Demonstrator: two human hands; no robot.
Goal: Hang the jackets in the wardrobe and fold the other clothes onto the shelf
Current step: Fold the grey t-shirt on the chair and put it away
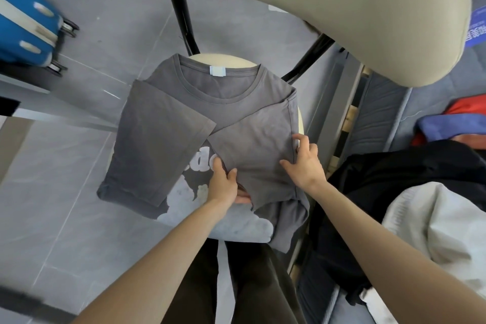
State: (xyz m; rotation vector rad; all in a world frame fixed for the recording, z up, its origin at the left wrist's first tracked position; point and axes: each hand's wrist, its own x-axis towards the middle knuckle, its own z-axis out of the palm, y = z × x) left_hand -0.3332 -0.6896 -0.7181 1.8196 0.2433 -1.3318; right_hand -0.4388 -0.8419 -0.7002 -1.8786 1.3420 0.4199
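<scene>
Head: grey T-shirt, cream stool, tiled floor

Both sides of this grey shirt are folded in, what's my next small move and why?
Probably let the left hand lay its pinched flap flat on the grey T-shirt; fingers sit under that edge, while the right hand is at the side fold.

Blue hard-shell suitcase on small wheels at upper left, grey tiled floor, round cream seat on black legs, broad beige padded shape overhead, blue printed card at right edge.
</scene>
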